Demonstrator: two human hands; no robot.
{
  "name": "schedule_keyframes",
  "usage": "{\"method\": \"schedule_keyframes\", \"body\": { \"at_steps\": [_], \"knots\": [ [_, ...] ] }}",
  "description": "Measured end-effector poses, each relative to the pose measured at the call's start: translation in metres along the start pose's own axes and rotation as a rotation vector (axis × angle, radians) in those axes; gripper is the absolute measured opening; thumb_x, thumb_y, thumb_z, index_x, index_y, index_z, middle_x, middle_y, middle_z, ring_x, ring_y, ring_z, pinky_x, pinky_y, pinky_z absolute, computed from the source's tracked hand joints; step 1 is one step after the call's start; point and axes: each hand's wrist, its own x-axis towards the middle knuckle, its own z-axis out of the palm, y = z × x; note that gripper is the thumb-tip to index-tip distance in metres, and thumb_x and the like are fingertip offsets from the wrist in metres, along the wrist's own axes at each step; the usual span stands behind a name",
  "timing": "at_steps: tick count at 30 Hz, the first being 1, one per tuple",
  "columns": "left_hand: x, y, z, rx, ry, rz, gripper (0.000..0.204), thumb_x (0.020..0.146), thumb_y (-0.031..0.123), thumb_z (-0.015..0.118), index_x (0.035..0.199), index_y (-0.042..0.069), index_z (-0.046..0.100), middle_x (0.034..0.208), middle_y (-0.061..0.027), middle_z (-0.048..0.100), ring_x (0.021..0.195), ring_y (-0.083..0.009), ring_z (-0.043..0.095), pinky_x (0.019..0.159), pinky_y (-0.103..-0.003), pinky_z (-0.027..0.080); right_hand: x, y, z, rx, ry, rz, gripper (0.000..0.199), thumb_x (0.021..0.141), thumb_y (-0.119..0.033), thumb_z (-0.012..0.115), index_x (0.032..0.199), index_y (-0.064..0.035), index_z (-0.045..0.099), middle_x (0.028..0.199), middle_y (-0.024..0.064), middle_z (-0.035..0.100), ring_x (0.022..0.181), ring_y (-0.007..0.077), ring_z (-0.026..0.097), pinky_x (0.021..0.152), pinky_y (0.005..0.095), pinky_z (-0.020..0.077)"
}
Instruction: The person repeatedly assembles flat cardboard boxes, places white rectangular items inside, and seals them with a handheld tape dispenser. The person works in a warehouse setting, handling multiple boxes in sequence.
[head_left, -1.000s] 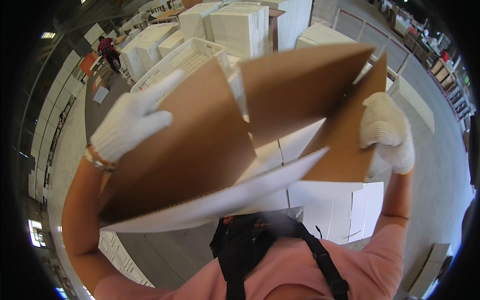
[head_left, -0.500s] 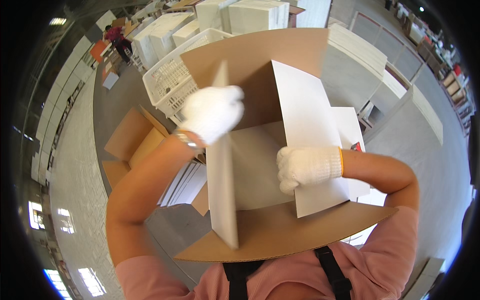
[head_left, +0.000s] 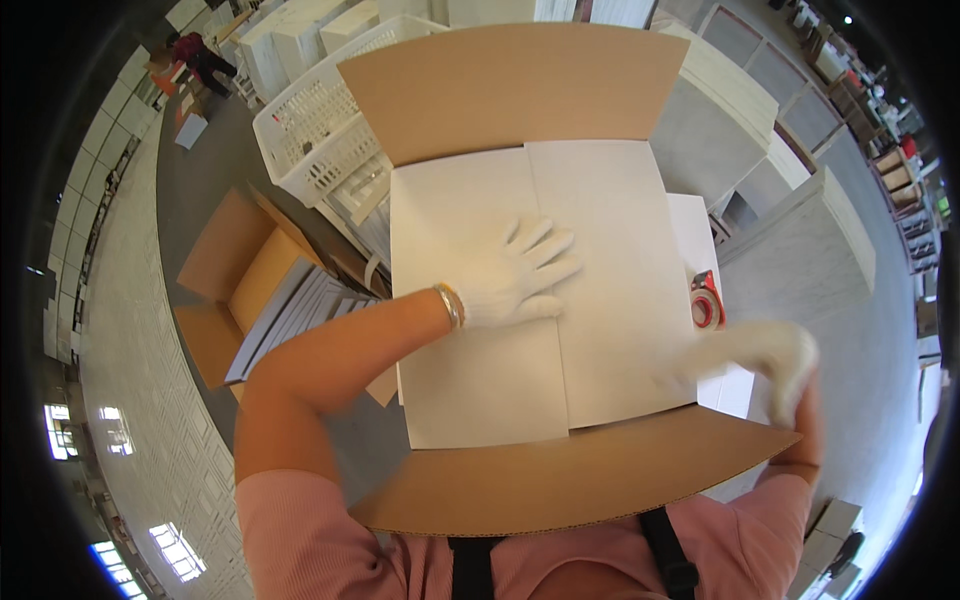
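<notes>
A brown cardboard box (head_left: pixel 520 95) lies in front of me with its two white inner flaps (head_left: pixel 610 250) folded flat and its far and near brown flaps spread open. My left hand (head_left: pixel 515 275), in a white glove, presses flat with fingers spread on the seam between the white flaps. My right hand (head_left: pixel 770 355), also gloved and blurred by motion, hovers at the box's right edge, holding nothing. A red tape dispenser (head_left: pixel 706 300) rests just beyond that edge.
A white plastic crate (head_left: pixel 310 130) stands at the far left. An open brown carton (head_left: pixel 240 290) with flat white sheets sits on the floor to the left. White stacked boxes (head_left: pixel 300 35) and panels line the back. A person (head_left: pixel 200 60) works far off at top left.
The box was held up in the air, then set down. Both white inner flaps have been folded flat. My left hand now presses on them and my right hand has swung off to the right.
</notes>
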Motion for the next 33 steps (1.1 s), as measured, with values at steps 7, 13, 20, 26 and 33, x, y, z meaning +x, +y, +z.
{"method": "schedule_keyframes", "body": {
  "at_steps": [7,13,20,26,33],
  "knots": [
    [-0.007,-0.008,-0.028,-0.326,-0.226,0.050,0.069,0.112,0.056,0.038,0.163,0.009,0.040,0.172,-0.0194,0.032,0.158,-0.0414,0.028,0.126,-0.059,0.025,0.012,-0.077,0.027,-0.722,-0.260,0.532,0.058,0.094,-0.037,0.075,0.146,-0.0142,0.064,0.117,0.0142,0.076,0.107,0.0218,0.074,0.091,0.0383,0.0590],
    [-0.069,-0.065,-0.073,-1.924,-0.182,-0.418,0.071,0.113,0.050,0.046,0.162,-0.002,0.040,0.168,-0.0167,0.041,0.156,-0.0285,0.038,0.127,-0.045,0.031,0.062,-0.014,-0.052,-0.722,0.087,0.651,0.072,0.079,-0.051,0.085,0.137,-0.0128,0.067,0.106,0.0146,0.077,0.097,0.0357,0.073,0.086,0.0430,0.0573],
    [-0.145,-0.003,-0.061,-0.209,0.095,-0.677,0.082,0.092,0.042,0.073,0.160,0.004,0.046,0.174,-0.0284,0.021,0.161,-0.0452,0.025,0.128,-0.045,0.028,0.080,0.061,-0.036,-1.364,0.214,0.584,0.078,0.064,-0.031,0.095,0.135,-0.0127,0.068,0.131,0.0139,0.070,0.119,0.0372,0.066,0.101,0.0489,0.0524],
    [-0.152,0.026,0.008,-0.402,0.284,-0.808,0.089,0.088,0.041,0.075,0.164,0.009,0.041,0.175,-0.0344,0.005,0.159,-0.0511,0.022,0.125,-0.046,0.033,0.148,-0.018,-0.136,-1.813,0.700,-0.173,0.077,0.077,-0.033,0.088,0.147,-0.0148,0.060,0.144,0.0148,0.065,0.128,0.0351,0.064,0.102,0.0455,0.0536],
    [-0.145,0.033,0.017,-0.648,0.604,-0.946,0.127,0.076,0.039,0.087,0.170,0.001,0.010,0.173,-0.0374,-0.002,0.159,-0.0522,0.022,0.123,-0.046,0.037,0.178,-0.060,-0.162,-1.259,0.637,0.339,0.070,0.087,-0.059,0.076,0.130,-0.0043,0.071,0.132,0.0180,0.069,0.118,0.0351,0.067,0.103,0.0427,0.0533]
  ]
}}
